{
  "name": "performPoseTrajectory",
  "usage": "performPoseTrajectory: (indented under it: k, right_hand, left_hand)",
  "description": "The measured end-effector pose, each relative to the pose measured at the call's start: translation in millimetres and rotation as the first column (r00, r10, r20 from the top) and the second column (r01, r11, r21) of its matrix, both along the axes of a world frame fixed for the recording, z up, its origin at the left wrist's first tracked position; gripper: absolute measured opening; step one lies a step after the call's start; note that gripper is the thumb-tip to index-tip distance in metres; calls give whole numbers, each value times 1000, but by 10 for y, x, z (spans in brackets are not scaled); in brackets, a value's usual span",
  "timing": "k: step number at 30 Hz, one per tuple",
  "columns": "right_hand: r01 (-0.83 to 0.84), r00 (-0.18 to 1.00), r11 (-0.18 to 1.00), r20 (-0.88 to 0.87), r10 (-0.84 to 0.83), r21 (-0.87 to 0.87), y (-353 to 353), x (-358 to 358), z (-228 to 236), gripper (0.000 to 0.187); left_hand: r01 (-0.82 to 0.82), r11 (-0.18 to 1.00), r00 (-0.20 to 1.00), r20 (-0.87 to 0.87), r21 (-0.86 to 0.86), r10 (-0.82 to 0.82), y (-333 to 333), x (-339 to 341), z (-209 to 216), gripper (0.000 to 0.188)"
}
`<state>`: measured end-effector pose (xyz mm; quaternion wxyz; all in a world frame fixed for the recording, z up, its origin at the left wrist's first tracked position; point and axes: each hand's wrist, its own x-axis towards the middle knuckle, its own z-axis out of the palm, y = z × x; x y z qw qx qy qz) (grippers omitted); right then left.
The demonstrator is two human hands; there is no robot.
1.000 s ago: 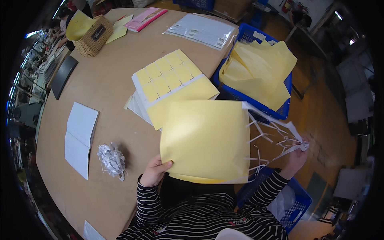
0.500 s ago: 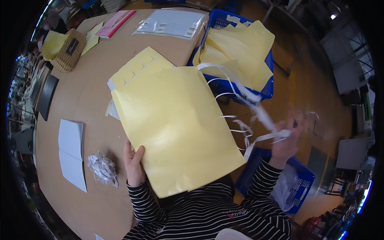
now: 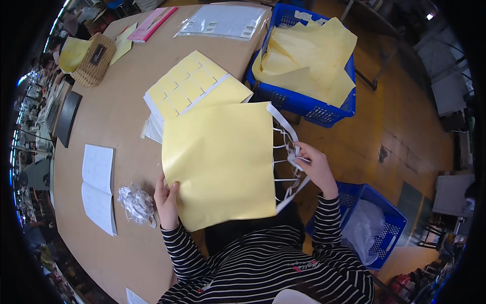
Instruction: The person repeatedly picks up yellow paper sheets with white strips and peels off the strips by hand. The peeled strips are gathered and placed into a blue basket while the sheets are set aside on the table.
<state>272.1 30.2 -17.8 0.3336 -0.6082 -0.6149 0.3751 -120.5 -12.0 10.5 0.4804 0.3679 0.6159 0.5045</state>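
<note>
Here | two hands point(image 3: 168, 197) point(image 3: 315, 164) gripping: left, one yellow sheet point(image 3: 223, 162); right, white strips point(image 3: 283, 121) | two crates point(image 3: 324, 114) point(image 3: 392, 235)

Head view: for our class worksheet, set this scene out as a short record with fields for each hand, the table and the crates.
Left hand: grips the left edge of a yellow sheet, thumb on top
Right hand: fingers on white strips at the sheet's right edge
On the table: marked yellow sheet, open notebook, crumpled white bundle, pink book, wicker basket
Far blue crate: yellow sheets inside
Near blue crate: clear plastic inside
</note>
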Motion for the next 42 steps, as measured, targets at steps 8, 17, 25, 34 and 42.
performPoseTrajectory:
  k: [8,17,25,34,42]
  right_hand:
    - [285,893,811,167,-418,511,-6,283,157,12]
    - [683,630,517,-58,-774,516,-271,1358,401,24]
    - [-128,989,976,-48,138,175,-206,704,295,80]
    - [-319,939,948,-139,314,-11,230,-563,361,82]
    - [-361,932,893,76,354,269,273,-735,285,48]
  left_hand:
    - [-98,990,989,124,103,85,53,-5,141,45]
    - [75,977,995,46,201,-86,133,31,66,50]
    - [198,979,979,-40,-39,-200,-62,213,-310,33]
    - [267,958,962,-36,-105,-272,-351,69,-8,27]
    - [581,810,759,-303,-83,-576,-436,77,-160,19]
